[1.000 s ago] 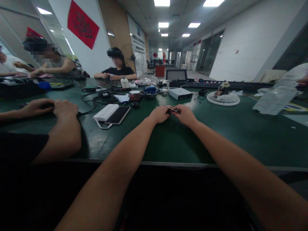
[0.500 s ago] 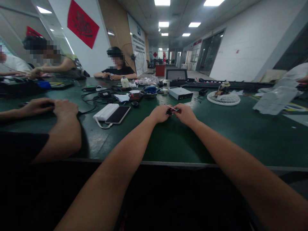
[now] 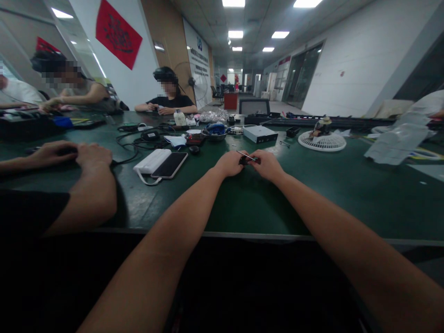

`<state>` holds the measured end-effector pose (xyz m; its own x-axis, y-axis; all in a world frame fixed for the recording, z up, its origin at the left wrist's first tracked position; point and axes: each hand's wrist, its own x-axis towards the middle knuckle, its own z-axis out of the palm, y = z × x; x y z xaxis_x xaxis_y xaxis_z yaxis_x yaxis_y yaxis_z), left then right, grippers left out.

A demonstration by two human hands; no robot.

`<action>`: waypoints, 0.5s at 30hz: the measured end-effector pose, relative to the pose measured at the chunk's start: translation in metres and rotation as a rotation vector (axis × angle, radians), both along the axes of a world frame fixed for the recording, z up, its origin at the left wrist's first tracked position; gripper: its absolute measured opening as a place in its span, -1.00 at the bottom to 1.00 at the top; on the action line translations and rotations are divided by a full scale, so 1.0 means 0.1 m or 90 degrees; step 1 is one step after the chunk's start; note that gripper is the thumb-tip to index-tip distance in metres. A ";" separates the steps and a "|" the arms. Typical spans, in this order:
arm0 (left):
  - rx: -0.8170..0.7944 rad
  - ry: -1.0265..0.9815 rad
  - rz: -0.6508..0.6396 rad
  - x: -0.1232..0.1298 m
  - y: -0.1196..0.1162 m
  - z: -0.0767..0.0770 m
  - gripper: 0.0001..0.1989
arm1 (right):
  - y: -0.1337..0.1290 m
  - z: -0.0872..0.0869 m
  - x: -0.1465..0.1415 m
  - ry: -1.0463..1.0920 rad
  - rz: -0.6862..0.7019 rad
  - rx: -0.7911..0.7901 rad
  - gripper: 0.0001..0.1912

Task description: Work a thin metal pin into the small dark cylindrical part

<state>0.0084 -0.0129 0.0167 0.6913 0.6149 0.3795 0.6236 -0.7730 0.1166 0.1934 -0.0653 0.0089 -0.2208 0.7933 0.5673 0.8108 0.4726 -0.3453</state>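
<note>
Near edge of the green table [image 3: 253, 208] runs across below the forearms; its bare top looks dull, with some sheen left. Both hands meet over it. Left hand [image 3: 230, 164]: fingers curled closed round a small dark part [image 3: 243, 161]. Right hand [image 3: 268, 164]: thumb and fingers pinched on a thin rod [image 3: 247, 156], which slants across above the part toward the left knuckles. Part lies between the two sets of fingertips; they hide much of it, so shape and exact contact with the rod cannot be told.

To the left, a neighbour's hands [image 3: 93, 153] rest on the table. Between them and the left hand: phone [image 3: 169, 165] beside a white block [image 3: 152, 160], white cable [image 3: 147, 182] looping at their near end. Beyond: round black object [image 3: 194, 150], tangled black cables [image 3: 138, 147]. Past the hands, a metal box [image 3: 260, 135], bowl [image 3: 214, 135] of blue stuff, small black tray [image 3: 292, 132]. Right: white grille [image 3: 324, 144] bearing a figurine [image 3: 323, 126]; clear plastic [image 3: 386, 145] farther right.

Far side: seated person [image 3: 171, 101], chair [image 3: 254, 107], standing fan [image 3: 199, 85], red sign [image 3: 119, 34], long lit office behind.
</note>
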 end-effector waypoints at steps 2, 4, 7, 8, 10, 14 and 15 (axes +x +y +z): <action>-0.002 -0.001 0.000 0.00 0.00 0.00 -0.67 | 0.01 0.00 0.00 -0.002 0.001 0.004 -0.84; -0.004 -0.002 0.002 0.00 0.00 -0.01 -0.66 | 0.01 -0.01 0.00 -0.004 0.001 0.005 -0.84; -0.007 -0.003 0.004 0.00 0.00 -0.01 -0.66 | 0.02 -0.02 0.01 -0.008 0.001 0.005 -0.84; -0.007 -0.003 0.004 0.00 0.01 -0.02 -0.66 | 0.02 -0.02 0.01 -0.009 0.001 0.005 -0.84; -0.007 -0.002 0.002 0.01 0.02 -0.02 -0.66 | 0.02 -0.02 0.01 -0.011 0.003 0.005 -0.83; -0.002 -0.001 -0.001 0.01 0.03 -0.02 -0.65 | 0.01 -0.02 0.00 -0.013 0.012 0.008 -0.83; -0.001 0.000 -0.001 0.01 0.03 -0.02 -0.66 | 0.01 -0.02 0.00 -0.014 0.012 0.010 -0.83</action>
<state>0.0090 -0.0099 0.0142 0.6924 0.6142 0.3786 0.6219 -0.7741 0.1186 0.1938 -0.0641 0.0071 -0.2484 0.7801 0.5742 0.8087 0.4933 -0.3204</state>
